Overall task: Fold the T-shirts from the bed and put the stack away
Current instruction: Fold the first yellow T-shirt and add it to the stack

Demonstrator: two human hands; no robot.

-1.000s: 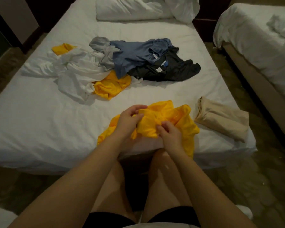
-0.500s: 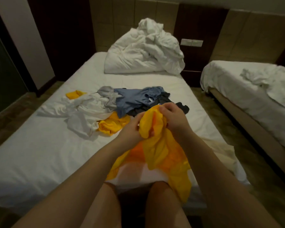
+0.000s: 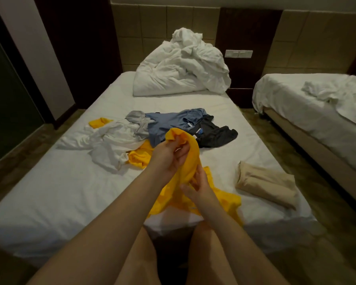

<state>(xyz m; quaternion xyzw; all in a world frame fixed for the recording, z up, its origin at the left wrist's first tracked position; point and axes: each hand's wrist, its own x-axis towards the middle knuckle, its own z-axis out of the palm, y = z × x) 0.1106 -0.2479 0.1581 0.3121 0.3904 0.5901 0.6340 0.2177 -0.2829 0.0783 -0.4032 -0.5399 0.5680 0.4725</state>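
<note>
Yellow T-shirt (image 3: pixel 194 156): bunched and lifted above the near edge of the bed (image 3: pixel 49 192), its lower part trailing on the sheet.
Left hand (image 3: pixel 170 154): fingers curled tight, pinching the shirt's raised top edge.
Right hand (image 3: pixel 197 183): lower down, fingers closed on a fold of the same cloth.
Why held so: probably to let the shirt hang while an edge or seam is found and straightened for folding.
Folded beige T-shirt (image 3: pixel 265 184): near right on the bed, likely the start of the stack.
Unfolded pile (image 3: pixel 152 130): mid-bed, out of the folding space; white, grey, blue, black and yellow garments.
</note>
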